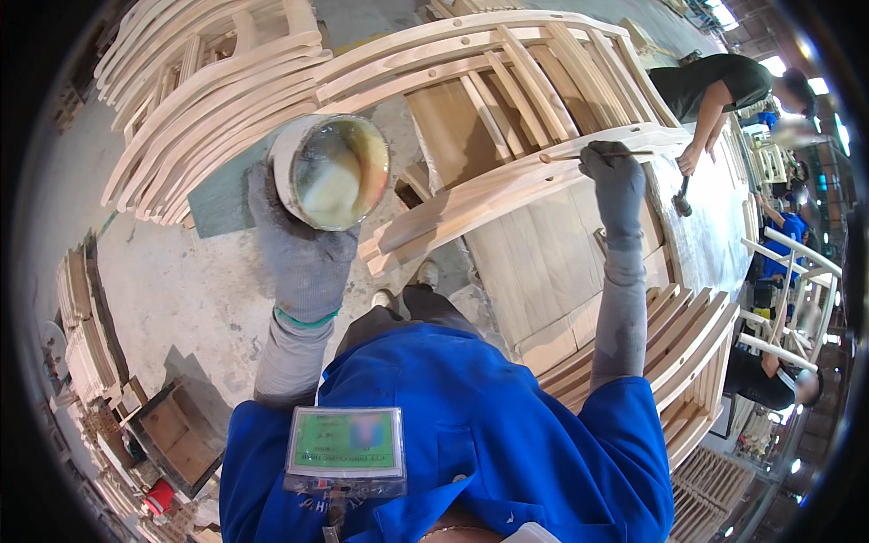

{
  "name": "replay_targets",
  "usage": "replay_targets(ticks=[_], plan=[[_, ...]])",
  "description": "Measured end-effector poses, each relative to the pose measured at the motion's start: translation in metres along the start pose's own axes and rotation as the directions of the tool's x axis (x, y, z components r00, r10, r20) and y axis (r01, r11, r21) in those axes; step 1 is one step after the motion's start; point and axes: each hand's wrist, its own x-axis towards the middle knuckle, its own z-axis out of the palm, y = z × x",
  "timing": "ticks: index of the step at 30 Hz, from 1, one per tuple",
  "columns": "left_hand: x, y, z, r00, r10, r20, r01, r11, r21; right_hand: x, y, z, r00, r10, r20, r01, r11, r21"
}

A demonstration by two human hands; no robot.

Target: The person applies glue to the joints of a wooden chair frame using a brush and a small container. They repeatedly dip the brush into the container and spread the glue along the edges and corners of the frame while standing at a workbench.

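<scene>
Overhead, left hand (303, 249) gripping glue tub (332, 170)

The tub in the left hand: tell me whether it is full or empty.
Partly full. The tub, held in the gloved left hand, is tipped toward the camera, and pale creamy liquid pools low inside, with bare wall above it.

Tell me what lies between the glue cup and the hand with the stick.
In the head view, curved wooden rails span between the glue cup in the left hand and the right hand holding the stick.
</scene>
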Motion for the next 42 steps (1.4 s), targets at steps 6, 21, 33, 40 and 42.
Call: replay_targets(ticks=[6, 21, 33, 40, 42], plan=[[-0.011, -0.007, -0.013, 0.969, 0.201, 0.144, -0.221, 0.965, 0.138, -0.103, -0.131, 0.029, 0.986, -0.121, 0.114, 0.062, 0.902, 0.428], [-0.011, -0.024, -0.018, 0.826, 0.562, 0.050, -0.421, 0.554, 0.718, -0.159, -0.120, 0.081, 0.821, -0.521, 0.233, 0.280, 0.723, 0.632], [0.058, -0.053, 0.023, 0.902, 0.432, -0.007, -0.322, 0.682, 0.657, -0.066, -0.093, 0.121, 0.929, -0.338, 0.151, 0.104, 0.631, 0.769], [0.110, -0.068, 0.019, 0.899, 0.434, 0.064, -0.292, 0.483, 0.825, 0.172, -0.086, 0.127, 0.922, -0.314, 0.226, 0.205, 0.891, 0.405], [0.114, -0.083, 0.009, 0.937, 0.344, -0.054, -0.214, 0.691, 0.691, 0.222, -0.066, 0.140, 0.923, -0.261, 0.282, 0.134, 0.906, 0.402]])
